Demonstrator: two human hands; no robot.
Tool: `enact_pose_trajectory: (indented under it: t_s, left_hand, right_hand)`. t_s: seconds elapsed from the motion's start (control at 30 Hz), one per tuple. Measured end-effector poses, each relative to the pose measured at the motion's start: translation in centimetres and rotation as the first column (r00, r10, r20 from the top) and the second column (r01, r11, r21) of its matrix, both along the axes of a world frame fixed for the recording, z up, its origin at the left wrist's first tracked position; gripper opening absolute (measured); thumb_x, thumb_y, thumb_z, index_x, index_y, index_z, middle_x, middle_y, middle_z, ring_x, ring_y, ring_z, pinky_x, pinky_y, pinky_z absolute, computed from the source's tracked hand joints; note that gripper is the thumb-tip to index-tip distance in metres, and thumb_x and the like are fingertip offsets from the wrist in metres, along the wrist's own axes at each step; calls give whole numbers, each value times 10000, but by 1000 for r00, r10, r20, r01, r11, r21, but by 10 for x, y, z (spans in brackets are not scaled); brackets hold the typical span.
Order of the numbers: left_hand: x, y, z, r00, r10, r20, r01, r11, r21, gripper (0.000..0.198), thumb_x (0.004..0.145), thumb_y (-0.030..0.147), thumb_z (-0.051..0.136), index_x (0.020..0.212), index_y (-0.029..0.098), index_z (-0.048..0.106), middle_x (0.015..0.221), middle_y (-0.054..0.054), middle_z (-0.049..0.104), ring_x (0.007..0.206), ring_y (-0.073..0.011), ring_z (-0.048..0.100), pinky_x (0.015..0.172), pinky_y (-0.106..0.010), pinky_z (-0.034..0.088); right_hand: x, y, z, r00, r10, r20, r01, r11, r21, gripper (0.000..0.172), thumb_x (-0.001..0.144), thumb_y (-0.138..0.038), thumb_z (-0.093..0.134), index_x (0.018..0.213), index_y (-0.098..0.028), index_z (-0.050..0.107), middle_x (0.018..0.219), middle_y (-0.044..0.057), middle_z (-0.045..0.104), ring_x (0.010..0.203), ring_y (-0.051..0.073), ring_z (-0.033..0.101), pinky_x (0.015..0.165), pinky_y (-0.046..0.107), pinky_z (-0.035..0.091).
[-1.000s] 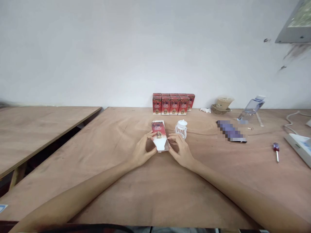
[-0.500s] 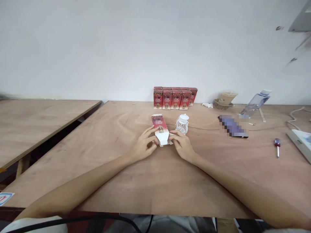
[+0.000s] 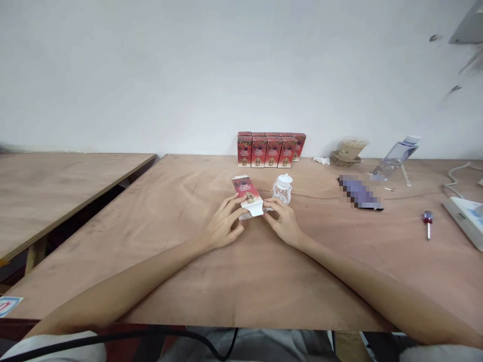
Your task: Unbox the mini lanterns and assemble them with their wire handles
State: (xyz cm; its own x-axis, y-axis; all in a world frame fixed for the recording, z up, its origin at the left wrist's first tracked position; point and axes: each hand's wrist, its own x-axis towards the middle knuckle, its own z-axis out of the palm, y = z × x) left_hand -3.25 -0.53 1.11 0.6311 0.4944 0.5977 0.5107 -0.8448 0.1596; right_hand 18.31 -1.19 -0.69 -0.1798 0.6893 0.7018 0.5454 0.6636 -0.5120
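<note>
a red and white carton [image 3: 249, 189] lies on the bench [image 3: 241, 281] in front of the person, its printed face up and a white flap at its near end angled downward. the left hand [image 3: 226, 222] grasps the carton along its left side, with fingertips at the edge near the flap. the right hand [image 3: 282, 222] grips the near right corner between thumb and fingers. just beyond the right hand stands a small white lantern [image 3: 283, 189] with a clear body, upright and near the carton; whether the fingers touch it, i cannot tell. farther back, 4 similar red boxes [image 3: 266, 152] stand in a front row by the wall [image 3: 188, 75], with more behind them. to the right are a lidded cup [image 3: 351, 149], a capped clear bottle [image 3: 396, 157] and a screwdriver [image 3: 427, 221] with a red handle.
</note>
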Motion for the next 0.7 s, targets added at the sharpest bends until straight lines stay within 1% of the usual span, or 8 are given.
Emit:
enact_pose_trajectory:
  t_s: [0.17, 0.27, 0.33, 0.43, 0.5, 0.53, 0.6, 0.7]
  left_hand:
    - [1, -2, 3, 999, -47, -18, 48, 997, 67, 249, 835, 192, 525, 1079, 174, 568, 1256, -134, 490, 1206, -293, 398, 976, -498, 430]
    - [0, -1, 3, 999, -50, 1, 50, 993, 111, 208, 862, 273, 566, 1042, 170, 581, 1214, -133, 509, 1165, -279, 419, 954, -470, 445]
    - [-1, 0, 2, 999, -27, 43, 20, 989, 150, 174, 862, 284, 579, 990, 167, 594, 1167, -127, 526, 1139, -270, 434, 930, -450, 459]
    - [-2, 2, 0, 995, 27, 97, -47, 977, 210, 107, 864, 259, 575, 904, 165, 610, 1090, -114, 548, 1066, -251, 466, 873, -427, 484]
    - [-2, 2, -1, 992, 54, 112, -80, 967, 243, 93, 862, 246, 575, 868, 165, 620, 1063, -111, 553, 1049, -249, 475, 856, -425, 491]
    - [-2, 3, -2, 991, 64, 120, -93, 962, 258, 88, 862, 238, 574, 869, 168, 626, 1064, -111, 554, 1057, -251, 477, 854, -426, 492]
    - [-2, 3, -3, 990, 55, 131, -91, 954, 284, 105, 866, 207, 561, 942, 191, 631, 1079, -105, 559, 1072, -243, 487, 856, -422, 494]
    - [-1, 5, -6, 992, -46, 121, 4, 946, 326, 230, 869, 130, 528, 1067, 232, 584, 1110, -94, 585, 1075, -212, 529, 834, -388, 504]
  right_hand:
    - [-1, -7, 4, 997, -73, 20, 71, 993, 94, 93, 850, -162, 504, 836, -214, 580, 857, 50, 609, 829, 185, 605, 734, 316, 493]
    - [-2, -12, 8, 997, -61, 42, 55, 989, 136, 73, 848, -173, 508, 828, -208, 569, 802, 41, 574, 764, 175, 578, 690, 296, 479]
    - [-1, -15, 10, 998, 12, 65, -21, 988, 151, 98, 862, -176, 481, 892, -205, 570, 814, 44, 566, 759, 169, 567, 696, 295, 479]
    - [2, -17, 12, 981, 157, 111, -174, 971, 162, 246, 884, -130, 385, 1054, -203, 546, 909, 67, 574, 806, 164, 570, 728, 302, 488]
    - [3, -17, 11, 967, 214, 138, -235, 959, 157, 322, 888, -104, 341, 1140, -211, 511, 971, 80, 578, 842, 165, 579, 743, 311, 497]
    - [3, -16, 10, 963, 226, 147, -247, 957, 151, 343, 892, -100, 331, 1170, -219, 493, 990, 81, 582, 857, 166, 585, 752, 315, 502]
    - [2, -14, 6, 964, 225, 139, -244, 960, 139, 346, 904, -121, 351, 1213, -234, 458, 1014, 79, 595, 868, 167, 603, 768, 324, 513]
    - [0, -12, 2, 975, 202, 98, -211, 973, 95, 408, 898, -215, 470, 1294, -241, 375, 1003, 70, 620, 845, 172, 633, 787, 338, 531]
